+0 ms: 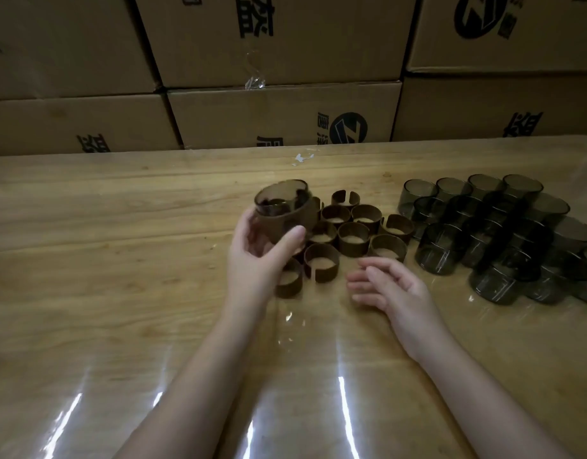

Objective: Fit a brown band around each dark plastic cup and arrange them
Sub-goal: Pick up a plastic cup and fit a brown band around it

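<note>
Glossy clear film covered the wooden bench [119, 293] nearest the person, catching streaks of light between the two bare forearms. Just beyond, the right grip [389, 286] hung released, fingers loosely spread and holding nothing, low over the bench and just short of the nearest band. Further in and to the left, the left grip [262, 256] was grasping a banded cup [282, 210], thumb across the brown sleeve, the cup lifted and tilted with its open rim toward the camera. That band looked fully seated round the lower wall, so this one piece seemed fitted and waiting to be set down.

Behind the grips, about ten loose brown bands [353, 238] stood on edge in a tight cluster, their splits showing. To the right, a crowd of bare cups [504, 240] sat packed together, some seemingly stacked, none wearing a band. No finished cup stood arranged anywhere in view, so the job looked barely begun: nearly every cup remained to fit and line up. Printed cartons [278, 117] walled the far edge.
</note>
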{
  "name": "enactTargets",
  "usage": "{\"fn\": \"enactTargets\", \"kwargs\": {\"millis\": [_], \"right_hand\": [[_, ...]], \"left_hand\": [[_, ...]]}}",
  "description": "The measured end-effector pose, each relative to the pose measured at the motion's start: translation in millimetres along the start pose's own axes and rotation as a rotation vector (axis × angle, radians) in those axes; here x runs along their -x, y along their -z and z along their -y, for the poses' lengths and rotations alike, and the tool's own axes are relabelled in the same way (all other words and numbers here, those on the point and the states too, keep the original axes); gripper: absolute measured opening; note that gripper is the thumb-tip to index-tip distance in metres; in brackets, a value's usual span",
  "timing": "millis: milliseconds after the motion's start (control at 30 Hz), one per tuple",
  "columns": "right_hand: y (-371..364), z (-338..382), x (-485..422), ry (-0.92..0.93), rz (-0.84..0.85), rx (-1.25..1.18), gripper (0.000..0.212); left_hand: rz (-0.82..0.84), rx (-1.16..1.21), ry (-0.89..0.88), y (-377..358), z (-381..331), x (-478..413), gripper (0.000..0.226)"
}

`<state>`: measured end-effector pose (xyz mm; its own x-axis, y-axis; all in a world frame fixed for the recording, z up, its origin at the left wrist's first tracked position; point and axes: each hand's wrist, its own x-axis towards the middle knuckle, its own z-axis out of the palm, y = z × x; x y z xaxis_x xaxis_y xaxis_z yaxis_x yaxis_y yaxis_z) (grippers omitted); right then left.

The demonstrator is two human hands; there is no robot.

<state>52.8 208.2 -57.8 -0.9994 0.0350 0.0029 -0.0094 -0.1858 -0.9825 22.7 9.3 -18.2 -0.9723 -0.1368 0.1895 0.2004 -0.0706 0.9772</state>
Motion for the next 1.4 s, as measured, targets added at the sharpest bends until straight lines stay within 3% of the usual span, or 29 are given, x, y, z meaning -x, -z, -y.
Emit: {"fn": "enactTargets", "kwargs": {"millis": [167,400,533,800,1000,1133,1400], "right_hand": [[0,1,0,-0.038,0.026,-0.003,0.026],[2,-4,-4,-0.058,0.026,0.017,0.017],[2,-7,-6,-0.073,0.037,0.003,0.031],[4,-8,-7,-0.048,0.047,-0.032,0.024],[3,-7,-6,-0.034,0.047,-0.006,0.028],[3,-7,-7,-0.035,0.056,0.023,0.017],[2,-4,-5,-0.059,0.048,0.032,0.017]], "left_hand": [[-0.157,-0.3,0.098,46,0,-75,0.075],[-0.056,-0.589,0.151,41,30,-169,0.075],[-0.028,-0.587,0.154,38,45,-196,0.076],[0.107,-0.722,0.253,37,65,-214,0.077],[0.036,-0.754,0.194,35,72,-210,0.074],[-0.02,-0.788,0.136,27,75,-206,0.073],[0.071,-0.818,0.145,29,70,-199,0.073]]}}
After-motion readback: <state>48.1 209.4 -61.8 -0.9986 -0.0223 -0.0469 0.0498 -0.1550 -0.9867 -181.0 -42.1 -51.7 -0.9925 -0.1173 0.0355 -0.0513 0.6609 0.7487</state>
